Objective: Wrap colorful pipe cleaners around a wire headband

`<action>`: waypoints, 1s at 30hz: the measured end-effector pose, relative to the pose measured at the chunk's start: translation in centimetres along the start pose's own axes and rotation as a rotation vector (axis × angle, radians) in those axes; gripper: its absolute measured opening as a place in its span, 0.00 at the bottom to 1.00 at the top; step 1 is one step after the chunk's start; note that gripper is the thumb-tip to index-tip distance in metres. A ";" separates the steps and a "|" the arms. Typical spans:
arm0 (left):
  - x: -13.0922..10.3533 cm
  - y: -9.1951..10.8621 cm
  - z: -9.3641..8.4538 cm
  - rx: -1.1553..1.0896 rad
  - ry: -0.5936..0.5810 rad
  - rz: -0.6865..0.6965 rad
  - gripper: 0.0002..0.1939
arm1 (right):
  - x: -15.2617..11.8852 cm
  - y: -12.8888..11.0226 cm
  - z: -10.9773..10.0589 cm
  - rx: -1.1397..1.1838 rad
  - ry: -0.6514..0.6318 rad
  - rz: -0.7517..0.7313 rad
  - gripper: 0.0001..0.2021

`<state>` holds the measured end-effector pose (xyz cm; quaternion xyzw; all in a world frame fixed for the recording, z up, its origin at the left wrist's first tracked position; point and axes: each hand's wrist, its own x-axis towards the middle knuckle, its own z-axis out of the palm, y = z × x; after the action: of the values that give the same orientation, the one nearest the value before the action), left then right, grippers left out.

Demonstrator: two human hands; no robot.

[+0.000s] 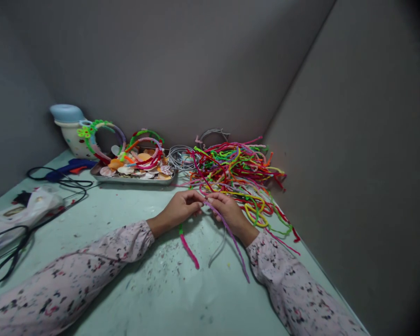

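Note:
Above the middle of the table, my left hand (pixel 185 206) and my right hand (pixel 231 213) meet with fingertips almost touching. Both are closed in a pinch. A purple pipe cleaner (pixel 234 238) runs from my right fingertips, its loose tail slanting down past the right wrist. From under my left hand hangs a wire end wrapped in pink and green pipe cleaner (pixel 189 252). A bare grey wire end (pixel 217 253) curves down below my right hand. The stretch between these two ends is hidden by my fingers.
A big heap of coloured pipe cleaners (pixel 236 163) lies behind my right hand, beside coiled grey wire (pixel 182 157). A metal tray (pixel 133 180) holds shells and wrapped hoops (pixel 121 135). Leftward are a blue-lidded container (pixel 72 133), a blue glue gun (pixel 68 169), black cable (pixel 31 228) and a plastic bag (pixel 38 205).

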<state>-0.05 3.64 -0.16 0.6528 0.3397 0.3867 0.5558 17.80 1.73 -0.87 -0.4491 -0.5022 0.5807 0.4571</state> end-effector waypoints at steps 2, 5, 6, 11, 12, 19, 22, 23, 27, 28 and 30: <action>-0.1 0.4 0.0 -0.038 -0.022 -0.020 0.10 | 0.1 0.1 -0.1 0.029 0.001 0.004 0.13; -0.2 0.6 0.0 -0.089 -0.027 -0.048 0.13 | 0.2 0.3 -0.2 0.048 -0.011 0.021 0.14; -0.1 0.6 0.0 -0.095 -0.022 -0.056 0.15 | 0.2 0.3 -0.2 0.041 -0.018 0.021 0.15; 0.1 0.0 0.0 -0.082 -0.013 -0.130 0.16 | -0.2 0.1 0.0 0.001 -0.037 -0.005 0.15; 0.1 0.0 0.0 -0.082 -0.019 -0.147 0.16 | -0.3 0.0 0.1 0.000 -0.034 -0.006 0.15; 0.1 0.2 -0.1 -0.060 -0.066 -0.204 0.17 | -0.5 0.0 0.0 0.073 -0.042 -0.025 0.11; 0.1 0.3 -0.1 -0.004 -0.084 -0.202 0.17 | -0.3 0.3 -0.2 0.117 -0.053 -0.035 0.12; 0.1 0.3 -0.1 0.019 -0.089 -0.198 0.18 | -0.3 0.3 -0.3 0.126 -0.057 -0.034 0.12; 0.0 0.3 -0.2 0.077 -0.107 -0.166 0.19 | -0.3 0.2 -0.4 0.134 -0.070 -0.014 0.13; 0.0 0.3 -0.2 0.089 -0.109 -0.156 0.19 | -0.3 0.2 -0.4 0.138 -0.074 -0.008 0.13; 0.0 0.3 -0.2 0.116 -0.113 -0.137 0.20 | -0.4 0.1 -0.4 0.150 -0.082 0.001 0.14</action>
<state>-0.21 3.64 0.17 0.6800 0.3733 0.2900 0.5604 18.21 1.44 -0.94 -0.3896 -0.4756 0.6347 0.4681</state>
